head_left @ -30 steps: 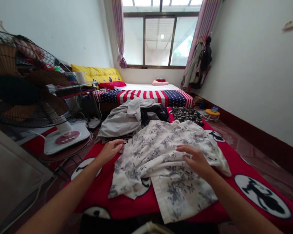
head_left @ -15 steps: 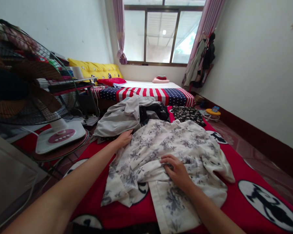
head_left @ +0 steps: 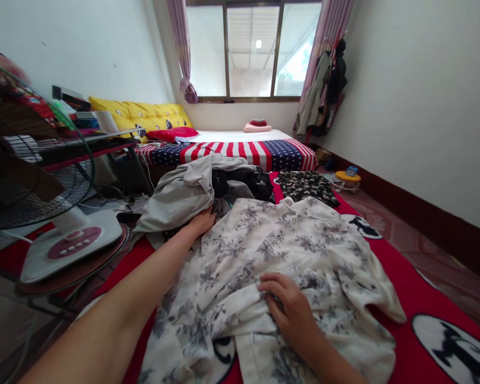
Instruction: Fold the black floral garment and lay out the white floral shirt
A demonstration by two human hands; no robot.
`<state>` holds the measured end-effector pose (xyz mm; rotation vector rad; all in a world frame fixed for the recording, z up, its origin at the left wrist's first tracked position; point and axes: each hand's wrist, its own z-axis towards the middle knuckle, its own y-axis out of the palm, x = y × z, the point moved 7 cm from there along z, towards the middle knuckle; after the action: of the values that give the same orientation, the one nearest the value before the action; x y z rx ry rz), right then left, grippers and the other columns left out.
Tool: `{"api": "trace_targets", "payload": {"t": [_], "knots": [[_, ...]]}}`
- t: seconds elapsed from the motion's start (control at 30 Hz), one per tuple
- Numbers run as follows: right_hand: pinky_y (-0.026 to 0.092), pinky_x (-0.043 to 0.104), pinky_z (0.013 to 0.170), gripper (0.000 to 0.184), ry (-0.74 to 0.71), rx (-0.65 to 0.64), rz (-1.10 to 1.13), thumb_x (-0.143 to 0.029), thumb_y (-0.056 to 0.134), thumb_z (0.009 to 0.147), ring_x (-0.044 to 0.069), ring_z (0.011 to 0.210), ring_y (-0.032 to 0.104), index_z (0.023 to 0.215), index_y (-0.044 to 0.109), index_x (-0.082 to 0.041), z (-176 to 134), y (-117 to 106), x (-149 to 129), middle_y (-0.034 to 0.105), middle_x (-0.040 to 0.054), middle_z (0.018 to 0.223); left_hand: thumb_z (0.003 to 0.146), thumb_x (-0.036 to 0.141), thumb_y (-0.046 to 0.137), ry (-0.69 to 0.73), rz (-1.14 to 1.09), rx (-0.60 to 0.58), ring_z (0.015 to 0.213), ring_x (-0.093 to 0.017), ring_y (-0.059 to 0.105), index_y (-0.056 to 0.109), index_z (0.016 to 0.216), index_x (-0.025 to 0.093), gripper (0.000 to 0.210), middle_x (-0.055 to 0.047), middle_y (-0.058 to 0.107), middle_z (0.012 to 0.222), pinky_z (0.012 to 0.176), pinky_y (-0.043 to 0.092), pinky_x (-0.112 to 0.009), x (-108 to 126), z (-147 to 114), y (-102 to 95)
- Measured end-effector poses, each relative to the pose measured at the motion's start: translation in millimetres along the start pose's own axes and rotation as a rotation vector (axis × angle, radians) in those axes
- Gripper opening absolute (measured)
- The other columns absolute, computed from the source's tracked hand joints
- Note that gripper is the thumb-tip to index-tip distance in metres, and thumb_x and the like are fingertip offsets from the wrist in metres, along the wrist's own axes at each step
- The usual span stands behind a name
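A white shirt with a grey floral print (head_left: 256, 240) lies spread out and wrinkled on a red blanket (head_left: 388, 277). My right hand (head_left: 288, 301) rests on its middle, fingers slightly bent over a fold and the thumb apart. At the shirt's upper left edge, my left hand (head_left: 203, 221) reaches against a heaped light grey garment (head_left: 180, 192). Its fingertips are partly hidden between the two cloths, so their grip does not show. Black clothing (head_left: 246, 184) lies in the same heap, beyond the shirt.
A folded black patterned cloth (head_left: 307, 188) lies at the blanket's far right. A fan base (head_left: 74, 240) stands on a round stool at the left. Behind is a bed with a stars-and-stripes cover (head_left: 240, 154). A small yellow stool (head_left: 348, 177) stands right.
The view has shifted, with the fan further left and the shirt larger. My left hand reaches slightly deeper against the grey garment. My right hand stays on the shirt.
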<state>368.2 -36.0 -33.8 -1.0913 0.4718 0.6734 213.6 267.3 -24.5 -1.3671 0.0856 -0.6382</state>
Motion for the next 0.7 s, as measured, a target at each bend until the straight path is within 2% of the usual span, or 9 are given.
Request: {"api": "trace_targets", "payload": {"t": [0.13, 0.23, 0.33, 0.43, 0.53, 0.6, 0.7], "knots": [[0.045, 0.034, 0.092, 0.026, -0.001, 0.001, -0.003, -0.008, 0.049, 0.082, 0.020, 0.104, 0.058, 0.095, 0.066, -0.023, -0.5, 0.2, 0.2, 0.063, 0.0062, 0.109, 0.089, 0.035, 0.045, -0.032, -0.024, -0.003, 0.129, -0.027, 0.048, 0.046, 0.135, 0.011, 0.052, -0.017, 0.052, 0.139, 0.108, 0.034, -0.035, 1.0, 5.7, -0.3], [0.045, 0.034, 0.091, 0.025, 0.000, 0.001, -0.006, -0.008, 0.049, 0.082, 0.020, 0.103, 0.058, 0.094, 0.066, -0.022, 0.8, 0.7, -0.3, 0.063, 0.0062, 0.108, 0.087, 0.035, 0.050, -0.015, -0.034, -0.022, 0.126, -0.029, 0.050, 0.049, 0.133, 0.010, 0.052, -0.017, 0.055, 0.136, 0.105, 0.038, -0.034, 6.1, -1.9, -3.3], [0.046, 0.034, 0.090, 0.024, 0.010, 0.002, -0.010, -0.008, 0.049, 0.082, 0.020, 0.102, 0.059, 0.093, 0.066, -0.022, 2.3, 1.5, -0.2, 0.064, 0.0060, 0.107, 0.082, 0.038, 0.057, 0.030, -0.039, -0.041, 0.120, -0.030, 0.055, 0.057, 0.125, 0.011, 0.051, -0.017, 0.060, 0.128, 0.100, 0.042, -0.033, 18.2, -22.3, -3.1], [0.045, 0.034, 0.090, 0.024, 0.016, 0.015, -0.018, -0.009, 0.049, 0.082, 0.020, 0.101, 0.059, 0.091, 0.066, -0.023, 2.9, 1.9, 0.6, 0.064, 0.0058, 0.107, 0.074, 0.042, 0.066, 0.077, -0.054, -0.022, 0.115, -0.029, 0.057, 0.058, 0.125, 0.015, 0.058, -0.014, 0.062, 0.123, 0.098, 0.044, -0.035, 36.3, -49.4, 1.2], [0.046, 0.034, 0.090, 0.024, 0.008, 0.032, -0.021, -0.009, 0.050, 0.082, 0.020, 0.101, 0.059, 0.091, 0.067, -0.023, 2.5, 1.4, 1.4, 0.064, 0.0056, 0.107, 0.070, 0.032, 0.072, 0.128, -0.092, 0.003, 0.108, -0.025, 0.060, 0.057, 0.127, 0.020, 0.060, -0.009, 0.065, 0.119, 0.095, 0.046, -0.032, 53.2, -69.7, 1.1], [0.046, 0.034, 0.090, 0.024, -0.002, 0.036, -0.014, -0.009, 0.050, 0.082, 0.020, 0.101, 0.059, 0.092, 0.068, -0.023, 2.3, 0.5, 0.9, 0.065, 0.0056, 0.106, 0.072, 0.026, 0.069, 0.163, -0.118, 0.011, 0.101, -0.022, 0.063, 0.064, 0.119, 0.024, 0.047, -0.004, 0.068, 0.111, 0.090, 0.048, -0.029, 56.7, -74.1, -9.4], [0.047, 0.034, 0.090, 0.024, -0.017, 0.045, 0.018, -0.009, 0.051, 0.081, 0.020, 0.100, 0.060, 0.091, 0.069, -0.023, 3.1, -2.1, -2.2, 0.066, 0.0059, 0.105, 0.081, 0.026, 0.058, 0.149, -0.116, 0.085, 0.099, -0.024, 0.062, 0.071, 0.106, 0.023, 0.029, -0.006, 0.068, 0.105, 0.089, 0.048, -0.033, 38.8, -65.5, -46.8]]}}
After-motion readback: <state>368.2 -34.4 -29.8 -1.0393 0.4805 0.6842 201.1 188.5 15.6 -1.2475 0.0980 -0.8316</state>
